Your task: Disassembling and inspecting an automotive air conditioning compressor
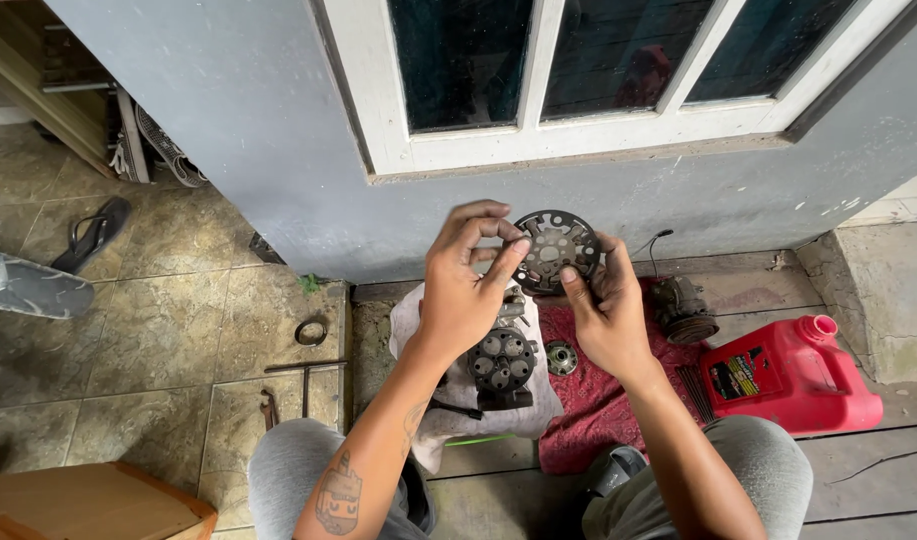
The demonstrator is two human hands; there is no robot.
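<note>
Both hands are up in front of the grey wall, sharing one part: a round perforated metal plate, dark and greasy, with a ring of cutouts around its centre. Left hand is pinching the plate's left edge between thumb and curled fingers, and right hand is gripping the right edge, thumb lying across the face. So the plate is being held in the air, just under the white window frame, right above the work spot.

Below it, a dark compressor body with round holes in its end is sitting on a pale rag, next to a red cloth carrying a small hub piece. Another grimy pulley part is lying at the cloth's far edge. Over to the right, a red plastic jug is lying on its side on the wooden floor, showing a dark rectangular label with a yellow patch. A metal ring and a sandal are lying on the tiles off to the left.
</note>
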